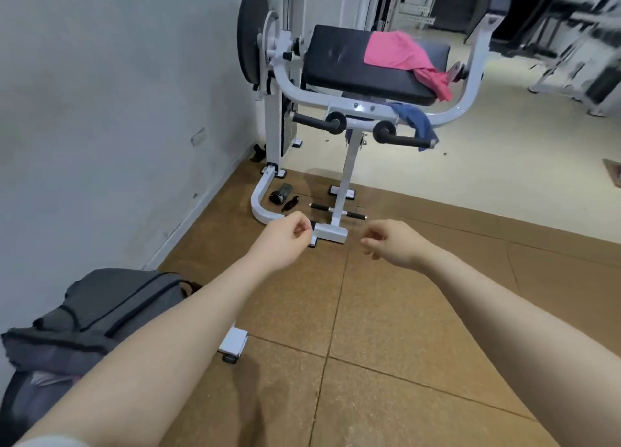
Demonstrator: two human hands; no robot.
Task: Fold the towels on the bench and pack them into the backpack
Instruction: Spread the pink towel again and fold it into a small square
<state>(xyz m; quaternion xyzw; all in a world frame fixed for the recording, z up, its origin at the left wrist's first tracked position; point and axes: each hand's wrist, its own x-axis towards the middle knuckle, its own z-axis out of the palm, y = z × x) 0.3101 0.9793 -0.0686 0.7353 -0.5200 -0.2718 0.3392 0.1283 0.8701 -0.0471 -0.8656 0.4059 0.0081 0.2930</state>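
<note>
1. A pink towel (pixel 400 51) lies unfolded on the black padded bench (pixel 339 65), well beyond both hands. It covers the right part of the pad, and one corner hangs over the front right edge.
2. A blue towel (pixel 415 120) hangs below the pad, draped over the white frame (pixel 292 83) and the right-hand black foam roller (pixel 406 140). It is also well ahead of the hands, past the right hand.
3. The backpack (pixel 100 312) sits on the floor against the wall, behind and to the left of the left hand, beside the left forearm. It is grey with dark trim. Its top is open towards the camera; the contents cannot be made out clearly.
4. The left hand (pixel 284 241) is held out over the brown floor mat (pixel 386 312), fingers curled loosely inward, holding nothing.
5. The right hand (pixel 391 241) is held out at the same level, apart from the left, fingers loosely curled, holding nothing.
6. The base foot of the white frame lies on the floor between and just beyond the two hands.
7. Small dark objects (pixel 284 196) lie on the mat beyond the left hand; their kind cannot be told.
</note>
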